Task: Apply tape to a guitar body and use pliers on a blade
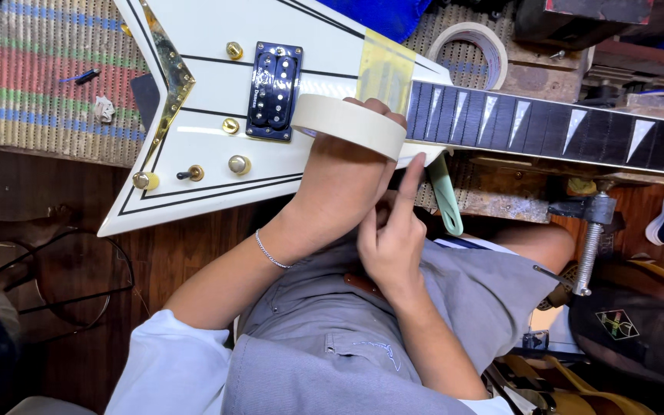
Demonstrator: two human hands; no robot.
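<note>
Left hand [340,192] gripping a cream masking-tape roll [349,123], fingers curled round its rim, held over the white electric guitar [217,84] just beside the black pickup [273,91]; right hand [390,238] touching the left, index finger stretched up to the guitar's edge near the neck [547,127], other fingers folded, holding nothing; second tape roll [470,48] lying on the bench [40,84].

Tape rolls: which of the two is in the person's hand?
The cream roll gripped by the left hand over the white guitar body. The other roll lies untouched on the mat behind the neck.
</note>
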